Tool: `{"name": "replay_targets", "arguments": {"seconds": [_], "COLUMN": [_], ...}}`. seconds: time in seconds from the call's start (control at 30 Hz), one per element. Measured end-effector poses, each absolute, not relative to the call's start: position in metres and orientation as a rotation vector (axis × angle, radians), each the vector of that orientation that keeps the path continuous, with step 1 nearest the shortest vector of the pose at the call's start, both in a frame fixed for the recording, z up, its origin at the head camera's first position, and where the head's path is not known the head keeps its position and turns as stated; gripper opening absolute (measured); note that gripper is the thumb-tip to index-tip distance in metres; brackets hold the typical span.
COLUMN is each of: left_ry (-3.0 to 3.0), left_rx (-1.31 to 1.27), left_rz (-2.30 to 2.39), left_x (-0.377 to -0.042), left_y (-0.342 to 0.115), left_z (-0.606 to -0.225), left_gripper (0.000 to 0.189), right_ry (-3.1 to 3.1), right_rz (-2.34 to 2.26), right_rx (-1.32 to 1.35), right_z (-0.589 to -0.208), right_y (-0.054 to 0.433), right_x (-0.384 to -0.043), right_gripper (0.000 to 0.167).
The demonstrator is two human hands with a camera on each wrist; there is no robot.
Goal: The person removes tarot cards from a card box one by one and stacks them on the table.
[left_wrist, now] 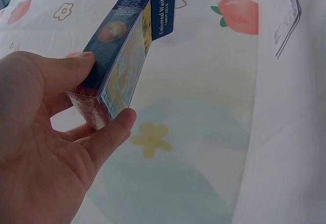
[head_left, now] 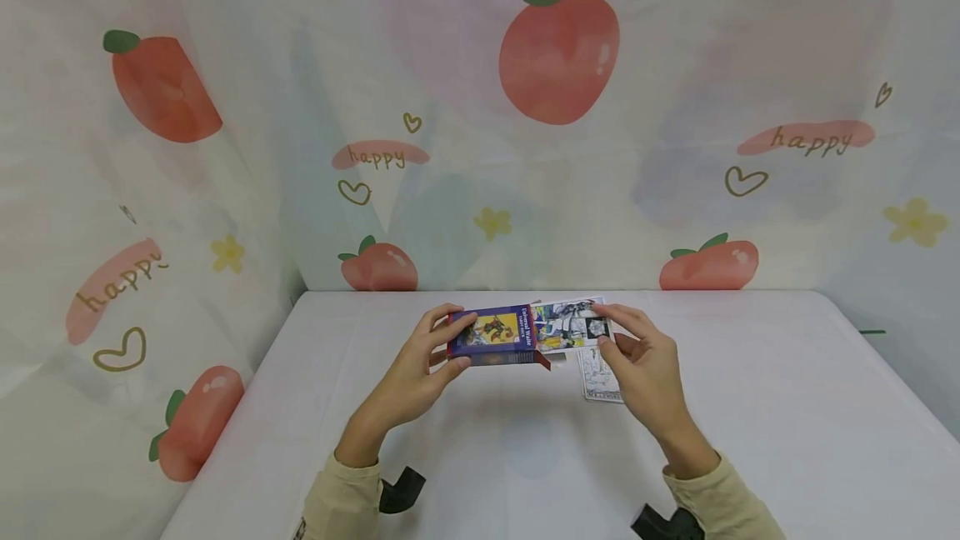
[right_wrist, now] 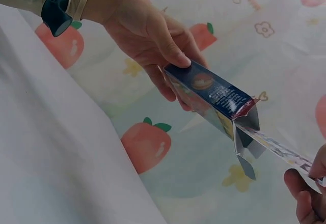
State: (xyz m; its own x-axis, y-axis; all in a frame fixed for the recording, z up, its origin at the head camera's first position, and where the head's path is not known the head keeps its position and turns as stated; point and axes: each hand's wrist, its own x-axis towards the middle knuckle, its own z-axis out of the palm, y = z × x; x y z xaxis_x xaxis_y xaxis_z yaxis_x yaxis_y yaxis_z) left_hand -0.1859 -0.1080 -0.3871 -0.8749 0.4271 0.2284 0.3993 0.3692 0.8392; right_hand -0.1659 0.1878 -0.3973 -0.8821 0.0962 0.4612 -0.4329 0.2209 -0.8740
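My left hand (head_left: 415, 367) grips the closed end of a dark blue tarot card box (head_left: 491, 335), thumb on one side and fingers on the other. The box is held above the table, tilted, with its right end open and its flaps spread. Out of that end sticks a colourful printed card or thin stack (head_left: 566, 325); how many pieces it has, I cannot tell. My right hand (head_left: 651, 367) pinches its outer end between thumb and fingers. In the left wrist view the box (left_wrist: 119, 56) shows its "Universal Waite Tarot Deck" flap (left_wrist: 163, 15).
Some black-and-white printed cards (head_left: 598, 379) lie on the white table (head_left: 517, 473) below the right hand, partly hidden by it. Behind the table hangs a cloth (head_left: 450, 65) printed with peaches. Each sleeved wrist wears a black mount (head_left: 402, 490).
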Motion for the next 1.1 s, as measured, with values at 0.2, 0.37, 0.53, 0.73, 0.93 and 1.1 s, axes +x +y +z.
{"name": "replay_targets", "arguments": {"seconds": [0.2, 0.37, 0.53, 0.73, 0.93, 1.1], "left_ry": [2.583, 2.576, 2.581, 2.581, 2.587, 2.57], "left_rx": [0.781, 0.776, 0.765, 0.763, 0.791, 0.773], "left_rz": [1.567, 1.573, 1.569, 1.565, 1.567, 1.537], "left_x": [-0.1865, -0.1865, -0.1867, -0.1863, -0.186, -0.1865], "left_y": [-0.1083, -0.1081, -0.1075, -0.1075, -0.1078, -0.1083], "left_z": [-0.3882, -0.3884, -0.3885, -0.3878, -0.3876, -0.3877], "left_gripper": [0.053, 0.052, 0.053, 0.053, 0.053, 0.056], "right_ry": [-1.977, -1.967, -1.979, -2.009, -1.972, -1.944], "right_rz": [1.795, 1.762, 1.741, 1.676, 1.666, 1.679], "right_rx": [0.215, 0.186, 0.171, 0.163, 0.164, 0.149], "right_z": [-0.3954, -0.3942, -0.3931, -0.3919, -0.3919, -0.3924], "right_y": [0.1907, 0.1912, 0.1915, 0.1936, 0.1957, 0.1962], "right_x": [-0.1678, -0.1682, -0.1682, -0.1675, -0.1689, -0.1695], "right_gripper": [0.042, 0.043, 0.046, 0.044, 0.039, 0.037]}}
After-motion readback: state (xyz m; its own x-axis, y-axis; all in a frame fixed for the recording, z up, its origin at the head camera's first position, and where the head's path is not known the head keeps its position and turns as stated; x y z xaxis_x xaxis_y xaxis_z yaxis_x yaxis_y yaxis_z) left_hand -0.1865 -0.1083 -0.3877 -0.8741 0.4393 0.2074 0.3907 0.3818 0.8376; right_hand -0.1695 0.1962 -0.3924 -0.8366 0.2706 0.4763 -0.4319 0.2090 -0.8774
